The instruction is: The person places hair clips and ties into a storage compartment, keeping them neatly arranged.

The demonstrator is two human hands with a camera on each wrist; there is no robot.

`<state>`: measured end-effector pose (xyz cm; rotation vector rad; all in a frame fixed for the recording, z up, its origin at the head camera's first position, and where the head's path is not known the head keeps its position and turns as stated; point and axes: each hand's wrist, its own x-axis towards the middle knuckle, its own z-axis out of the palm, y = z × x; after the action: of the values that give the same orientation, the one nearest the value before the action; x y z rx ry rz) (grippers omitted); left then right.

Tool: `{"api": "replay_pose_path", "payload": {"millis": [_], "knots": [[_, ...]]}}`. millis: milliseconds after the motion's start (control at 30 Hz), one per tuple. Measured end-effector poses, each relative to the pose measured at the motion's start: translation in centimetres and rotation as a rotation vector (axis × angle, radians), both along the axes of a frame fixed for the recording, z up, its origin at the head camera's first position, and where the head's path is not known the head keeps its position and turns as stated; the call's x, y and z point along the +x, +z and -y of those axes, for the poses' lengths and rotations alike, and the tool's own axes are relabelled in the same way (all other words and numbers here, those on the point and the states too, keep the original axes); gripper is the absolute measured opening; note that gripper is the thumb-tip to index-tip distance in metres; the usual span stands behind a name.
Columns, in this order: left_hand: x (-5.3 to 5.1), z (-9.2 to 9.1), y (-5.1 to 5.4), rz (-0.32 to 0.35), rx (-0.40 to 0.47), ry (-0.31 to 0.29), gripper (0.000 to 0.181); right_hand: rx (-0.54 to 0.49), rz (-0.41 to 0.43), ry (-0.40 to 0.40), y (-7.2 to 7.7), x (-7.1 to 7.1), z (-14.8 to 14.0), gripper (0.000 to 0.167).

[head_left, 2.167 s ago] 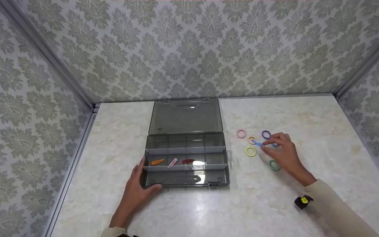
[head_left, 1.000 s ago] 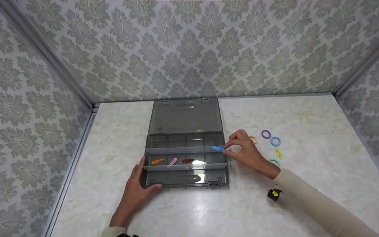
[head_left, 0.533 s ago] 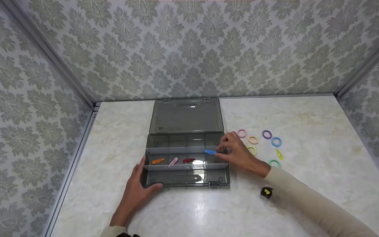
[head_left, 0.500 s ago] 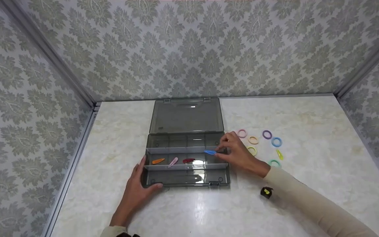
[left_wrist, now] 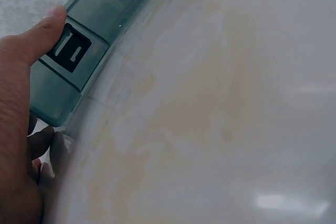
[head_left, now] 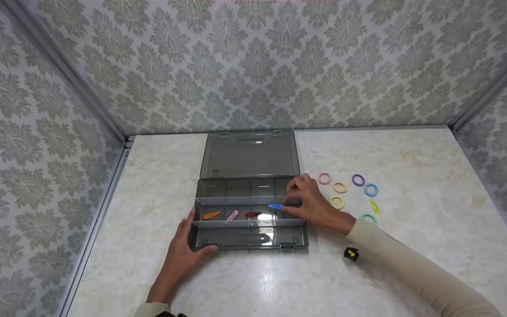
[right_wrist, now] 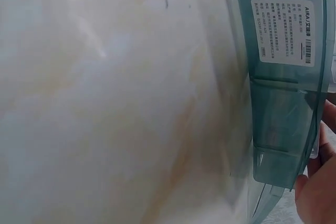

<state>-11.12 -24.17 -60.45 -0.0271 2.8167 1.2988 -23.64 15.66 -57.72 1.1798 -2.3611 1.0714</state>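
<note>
An open, dark see-through storage box (head_left: 251, 243) stands on the table. My left hand (head_left: 182, 259) holds its near left corner, fingers along the side wall and thumb at the front edge; in the left wrist view the thumb (left_wrist: 44, 38) lies on the box wall. Between thumb and finger my right hand (head_left: 311, 203) pinches a blue snap hair clip (head_left: 275, 206), over the right part of the middle row. That row holds an orange hair clip (head_left: 212, 215), a pink hair clip (head_left: 232, 216) and a dark red hair clip (head_left: 252, 215).
Right of the box lie several hair ties, among them a pink one (head_left: 324, 178), a purple one (head_left: 358, 179) and a green one (head_left: 369, 218). A yellow hair clip (head_left: 375, 207) lies beside them. The box's lid (head_left: 251, 154) leans back towards the patterned wall (head_left: 253, 66).
My right hand took the blue hair clip from among the hair ties and carried it left over the middle row, now a little lower and further left. The left hand stays at the box.
</note>
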Motion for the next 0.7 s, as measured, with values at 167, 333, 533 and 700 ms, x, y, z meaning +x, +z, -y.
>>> {"api": "replay_pose_path", "payload": {"millis": [167, 333, 533, 700], "knots": [[0.0, 0.0, 0.0, 0.003, 0.002, -0.001, 0.121, 0.102, 0.06, -0.033, 1.0, 0.5, 0.2, 0.014], [0.0, 0.0, 0.1, 0.002, -0.009, 0.0, 0.121, 0.217, 0.118, -0.066, 1.6, 0.6, 0.5, 0.013], [0.0, -0.1, 0.1, -0.009, -0.013, 0.005, 0.121, 0.276, 0.152, -0.072, 1.8, 0.6, 0.7, 0.013], [0.0, -0.1, 0.2, -0.003, -0.013, 0.002, 0.122, 0.222, 0.152, -0.063, 1.7, 0.6, 0.2, 0.013]]}}
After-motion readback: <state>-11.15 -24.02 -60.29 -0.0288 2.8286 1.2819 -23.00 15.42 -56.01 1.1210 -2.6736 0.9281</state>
